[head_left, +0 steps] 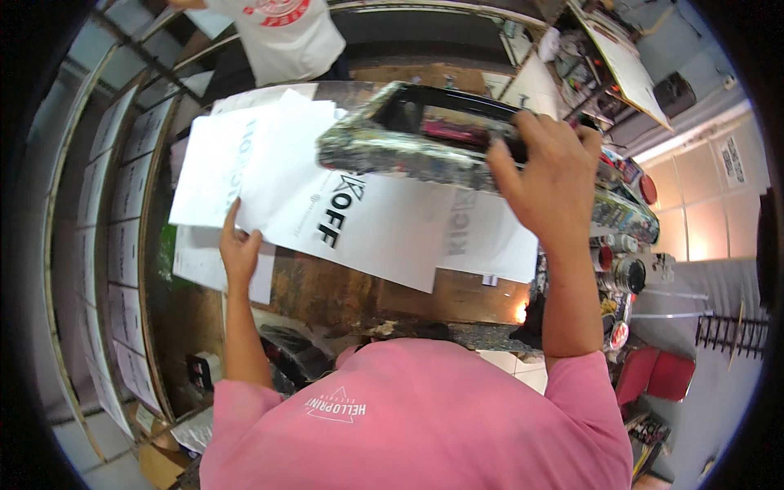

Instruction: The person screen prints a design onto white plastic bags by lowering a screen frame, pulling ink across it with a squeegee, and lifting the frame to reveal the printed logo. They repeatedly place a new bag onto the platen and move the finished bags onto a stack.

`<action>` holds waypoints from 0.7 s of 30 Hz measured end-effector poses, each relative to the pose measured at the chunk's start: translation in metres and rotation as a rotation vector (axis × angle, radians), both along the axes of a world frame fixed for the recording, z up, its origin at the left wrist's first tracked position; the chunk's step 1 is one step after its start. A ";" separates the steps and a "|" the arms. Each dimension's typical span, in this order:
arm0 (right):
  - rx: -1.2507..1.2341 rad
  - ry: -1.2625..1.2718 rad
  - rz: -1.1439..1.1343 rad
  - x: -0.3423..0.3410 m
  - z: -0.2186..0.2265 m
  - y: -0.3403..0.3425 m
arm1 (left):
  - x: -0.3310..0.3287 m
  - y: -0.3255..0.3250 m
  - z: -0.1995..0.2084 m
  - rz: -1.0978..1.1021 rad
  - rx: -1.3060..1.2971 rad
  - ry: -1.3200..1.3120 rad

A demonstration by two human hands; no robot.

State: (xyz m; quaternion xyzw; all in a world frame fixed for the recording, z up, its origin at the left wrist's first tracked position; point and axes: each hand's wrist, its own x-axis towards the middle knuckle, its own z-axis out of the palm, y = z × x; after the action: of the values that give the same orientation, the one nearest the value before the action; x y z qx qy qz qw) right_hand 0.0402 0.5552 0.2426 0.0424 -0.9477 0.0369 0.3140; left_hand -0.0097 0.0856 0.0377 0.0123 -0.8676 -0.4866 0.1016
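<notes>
A paint-crusted screen printing frame (408, 153) is tilted up over the table, its near side raised. My right hand (551, 175) grips that near side, thumb on the outer face and fingers over the edge. Inside the frame lies a reddish-pink patch whose kind I cannot make out. At left, my left hand (239, 249) pinches the near edge of a white paper sheet (214, 155), its index finger stretched along it. Beside and below the frame lies another white sheet (384, 233) with bold black printed letters; the frame hides part of it.
The worn brown wooden table (327, 282) carries more overlapping sheets. Racks with white panels (131, 245) stand at left. Paint jars (627, 276) crowd the right side, near a red chair (653, 374). Another person in a white shirt (286, 41) stands across the table.
</notes>
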 end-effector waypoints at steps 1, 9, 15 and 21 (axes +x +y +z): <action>0.008 -0.011 -0.008 0.002 -0.003 -0.002 | -0.009 -0.023 0.003 0.022 0.004 -0.047; 0.046 -0.030 -0.044 0.024 -0.017 -0.015 | -0.130 -0.185 -0.029 0.087 -0.340 0.064; -0.013 -0.009 -0.022 0.031 -0.033 -0.021 | -0.156 -0.115 -0.020 0.245 -0.833 -0.173; 0.053 -0.315 -0.044 0.074 -0.087 -0.029 | 0.099 0.152 0.024 -0.768 1.114 -0.494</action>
State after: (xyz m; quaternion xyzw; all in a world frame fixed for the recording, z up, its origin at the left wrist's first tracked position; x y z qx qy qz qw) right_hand 0.1144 0.5265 0.1558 0.0235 -0.9866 0.0109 0.1610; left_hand 0.0897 0.2373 0.0620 -0.1341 -0.4313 -0.8412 -0.2973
